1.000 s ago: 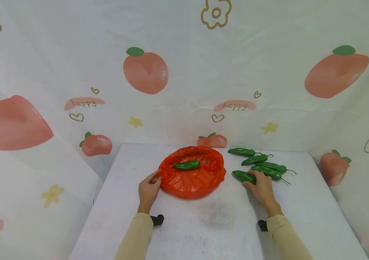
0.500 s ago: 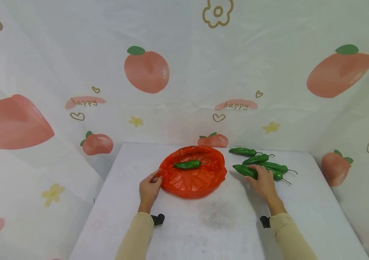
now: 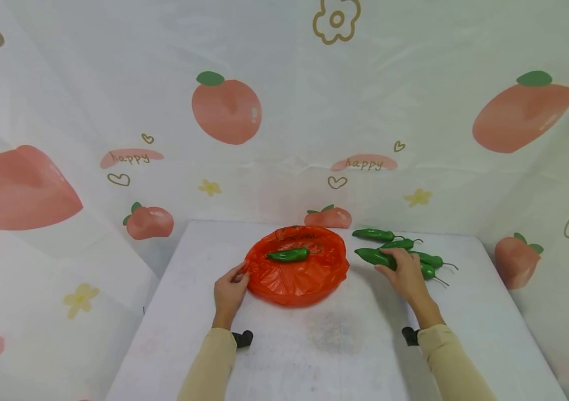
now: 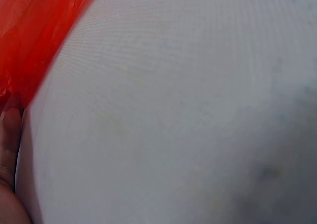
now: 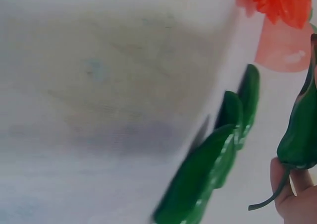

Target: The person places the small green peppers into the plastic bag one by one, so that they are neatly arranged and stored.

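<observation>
My right hand (image 3: 408,275) grips a green chili pepper (image 3: 370,255) by its stem half, lifted over the table with its tip toward the left. In the right wrist view that pepper (image 5: 299,132) shows its thin curved stem beside the fingers. A red plastic bag (image 3: 294,281) lies spread in a round, shallow shape in the middle, with one green pepper (image 3: 288,255) on it. At the bag's left rim, my left hand (image 3: 229,295) pinches the plastic between thumb and fingers. The left wrist view has only a bit of this hand (image 4: 9,144) beside the red plastic (image 4: 39,30).
Several more green peppers lie at the back right of the white table (image 3: 284,356), among them one by the back edge (image 3: 373,234) and one behind the right hand (image 3: 431,259). A fruit-printed white cloth (image 3: 274,184) stands behind and around the table.
My right hand has raised a pepper off the table and moved it slightly up and back. My left hand has stayed at the bag's rim.
</observation>
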`<state>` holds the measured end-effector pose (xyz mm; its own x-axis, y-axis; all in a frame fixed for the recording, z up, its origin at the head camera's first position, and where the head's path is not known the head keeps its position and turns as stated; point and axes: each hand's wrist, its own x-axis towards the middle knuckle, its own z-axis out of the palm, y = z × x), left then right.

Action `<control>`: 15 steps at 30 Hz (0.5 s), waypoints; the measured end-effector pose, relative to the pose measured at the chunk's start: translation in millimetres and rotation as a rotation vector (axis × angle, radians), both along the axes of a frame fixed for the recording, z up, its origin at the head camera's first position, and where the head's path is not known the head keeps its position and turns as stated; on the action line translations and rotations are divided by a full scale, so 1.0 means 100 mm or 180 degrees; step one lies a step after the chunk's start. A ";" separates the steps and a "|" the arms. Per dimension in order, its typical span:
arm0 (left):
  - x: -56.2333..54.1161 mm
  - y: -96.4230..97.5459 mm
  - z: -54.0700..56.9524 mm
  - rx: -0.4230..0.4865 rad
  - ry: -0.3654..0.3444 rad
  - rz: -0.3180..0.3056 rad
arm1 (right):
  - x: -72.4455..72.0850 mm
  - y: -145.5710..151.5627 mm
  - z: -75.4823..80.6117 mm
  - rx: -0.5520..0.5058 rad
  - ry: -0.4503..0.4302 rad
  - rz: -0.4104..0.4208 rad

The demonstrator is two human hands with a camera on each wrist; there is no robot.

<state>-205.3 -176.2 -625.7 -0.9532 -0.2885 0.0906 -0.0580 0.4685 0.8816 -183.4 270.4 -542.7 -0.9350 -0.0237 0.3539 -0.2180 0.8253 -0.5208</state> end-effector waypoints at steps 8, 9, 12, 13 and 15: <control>0.02 0.00 0.03 0.0044 -0.0022 -0.0004 | -0.03 -0.03 0.21 0.0098 -0.0347 0.0062; 0.02 0.00 0.03 0.0045 -0.0031 -0.0005 | -0.04 -0.03 0.23 0.0110 -0.0400 0.0074; 0.02 0.01 0.05 0.0050 -0.0034 -0.0004 | -0.06 -0.04 0.28 0.0146 -0.0491 0.0148; 0.02 0.01 0.05 0.0046 -0.0026 -0.0005 | -0.07 -0.05 0.30 0.0157 -0.0498 0.0175; 0.03 0.01 0.05 0.0034 -0.0008 -0.0004 | -0.08 -0.06 0.33 0.0172 -0.0518 0.0215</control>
<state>-202.7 -175.6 -620.4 -0.9538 -0.2881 0.0853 -0.0594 0.4591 0.8864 -191.4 264.0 -509.9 -0.9754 -0.1032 0.1946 -0.1904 0.8393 -0.5092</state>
